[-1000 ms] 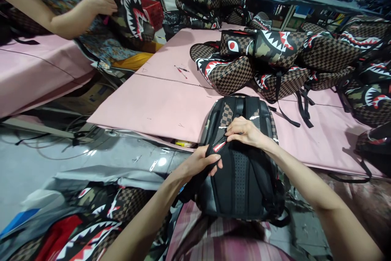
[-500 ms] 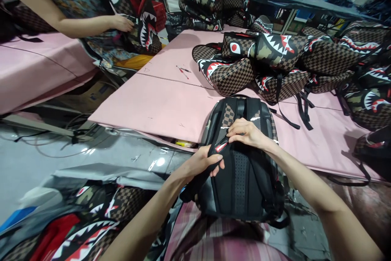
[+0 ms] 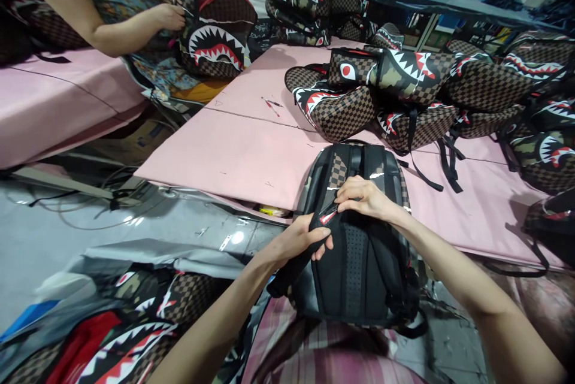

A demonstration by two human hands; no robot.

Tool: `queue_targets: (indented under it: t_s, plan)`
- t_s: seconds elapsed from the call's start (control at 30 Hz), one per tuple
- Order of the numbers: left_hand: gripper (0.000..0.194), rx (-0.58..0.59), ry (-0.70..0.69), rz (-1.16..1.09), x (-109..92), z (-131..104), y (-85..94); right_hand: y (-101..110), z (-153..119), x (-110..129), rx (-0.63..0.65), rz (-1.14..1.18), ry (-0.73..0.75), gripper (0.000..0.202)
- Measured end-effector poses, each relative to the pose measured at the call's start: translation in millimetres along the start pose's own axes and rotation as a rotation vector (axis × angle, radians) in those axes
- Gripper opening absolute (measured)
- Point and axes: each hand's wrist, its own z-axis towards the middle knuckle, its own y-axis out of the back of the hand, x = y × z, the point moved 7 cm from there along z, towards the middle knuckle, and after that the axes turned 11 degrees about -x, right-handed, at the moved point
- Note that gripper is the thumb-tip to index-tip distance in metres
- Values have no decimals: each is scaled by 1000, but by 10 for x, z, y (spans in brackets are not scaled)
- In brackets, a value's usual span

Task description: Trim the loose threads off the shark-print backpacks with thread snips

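A black backpack (image 3: 359, 264) leans against the table edge in front of me, its padded back panel and straps facing up toward me. My left hand (image 3: 317, 237) is wrapped round one of its shoulder straps (image 3: 290, 270), thumb on top. On that strap a small red and white patch (image 3: 329, 216) shows between my hands. My right hand (image 3: 359, 195) pinches the strap's upper part just beyond the patch; what exactly lies between the fingertips is too small to make out.
Checkered shark-face backpacks (image 3: 404, 78) are heaped on the pink table (image 3: 233, 150). Pens (image 3: 272, 105) lie left of them. More bags (image 3: 148, 300) sit low at my left. Across the gap, a co-worker's hand (image 3: 168, 15) handles another shark-face backpack (image 3: 218, 42).
The co-worker's backpack has turned so its shark mouth faces this way, and a second hand of theirs now shows. My own hands stay nearly still on the strap.
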Motion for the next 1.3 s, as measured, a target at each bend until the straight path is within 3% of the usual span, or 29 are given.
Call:
queue_targets:
  t_s: [0.33, 0.53, 0.6, 0.73, 0.83, 1.07, 1.3]
  plan:
    - [24, 10, -9, 6, -22, 6, -28, 31, 3, 31, 3, -25, 15, 26]
    - [25, -18, -3, 6, -21, 6, -24, -156, 58, 320, 83, -11, 111, 20]
    - [23, -11, -12, -19, -17, 3, -14, -69, 111, 293, -37, 76, -9, 18]
    - [17, 27, -33, -100, 24, 5, 7, 297, -43, -201, -487, 230, -535, 15]
    - [18, 44, -22, -166, 91, 21, 21, 331, -289, -432, -537, 248, -718, 17]
    - [23, -21, 18, -307, 241, 88, -30, -58, -707, -197, -470, 98, -726, 33]
    - [20, -76, -99, -200, 237, 153, -101, -145, -560, -51, -426, -67, -574, 14]
